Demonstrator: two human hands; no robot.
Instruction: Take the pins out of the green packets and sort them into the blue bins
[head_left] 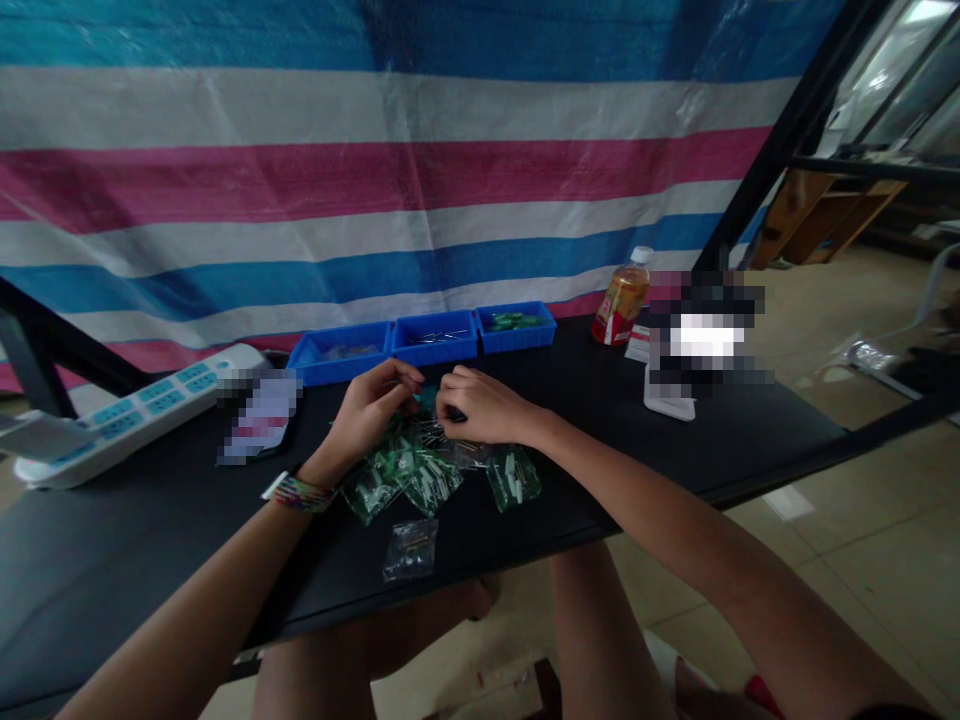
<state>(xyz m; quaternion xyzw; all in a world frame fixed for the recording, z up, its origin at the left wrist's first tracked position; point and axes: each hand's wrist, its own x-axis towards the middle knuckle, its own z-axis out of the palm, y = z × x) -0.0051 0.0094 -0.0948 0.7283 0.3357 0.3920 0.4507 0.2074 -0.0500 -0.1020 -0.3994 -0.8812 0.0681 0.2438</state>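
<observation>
Over a pile of small green plastic bags [409,465] with white pieces inside, my two hands work close together. My left hand [371,405] is closed, thumb and fingers bent inward; what they hold is too small to name. My right hand [484,405] is curled too, its fingertips hidden, so its contents cannot be made out. A bit of green film [427,397] shows between the hands. Thin metal pins [431,432] lie just below them. Another green bag [514,478] is under my right wrist, and a clear bag with brass-coloured pieces [410,550] lies nearer the table edge.
Three blue bins stand behind the hands: one with clear bags [337,368], one with metal pins [435,350], one with green pieces [516,342]. A power strip [142,410] and phone [262,415] lie left. A drink bottle [622,300] and white object [669,400] are right.
</observation>
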